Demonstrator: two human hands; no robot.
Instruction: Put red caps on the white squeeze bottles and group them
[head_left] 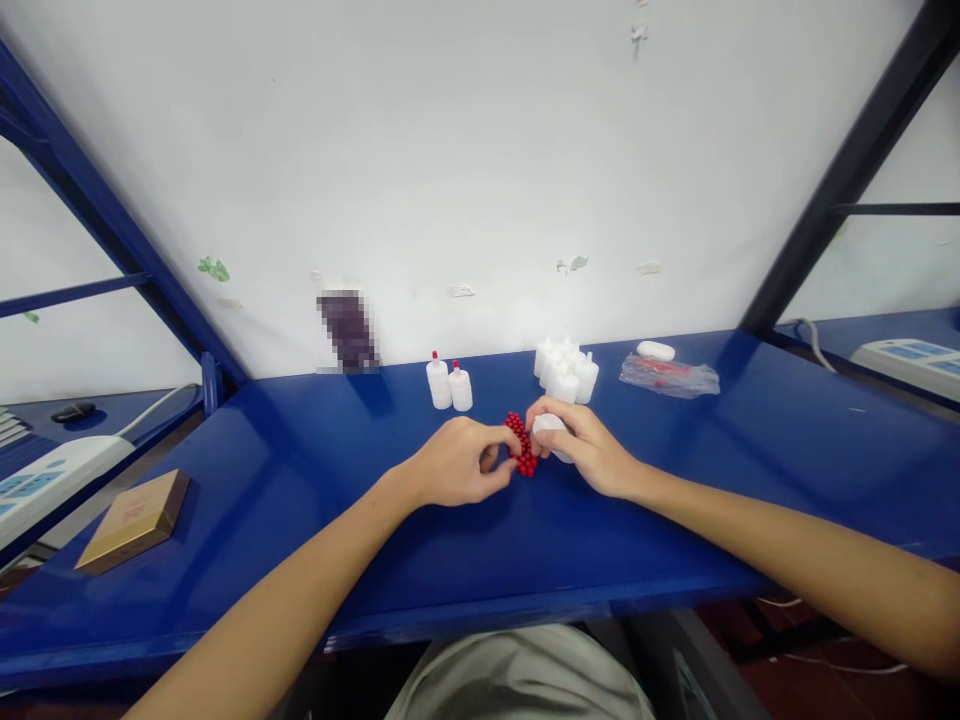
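Observation:
A small heap of round red caps (pixel 528 464) lies on the blue table between my hands. My left hand (pixel 461 460) reaches in from the left, with the curved thumb and index fingertips slightly apart at the heap's edge. I see no cap clearly held between them. My right hand (pixel 589 445) is closed around a white plastic bottle (pixel 551 428), which is tilted just right of the heap. Part of that bottle is covered by my fingers. Behind my left hand, two white bottles with red caps (pixel 450 388) stand upright. Several white bottles (pixel 566 372) are grouped behind my right hand.
At the back right lie a clear plastic bag (pixel 670 376) with red things inside and a white oval object (pixel 655 350). A gold box (pixel 135 520) is on the left of the blue table (pixel 300 480). Blue and dark frame posts (pixel 840 160) rise at both sides.

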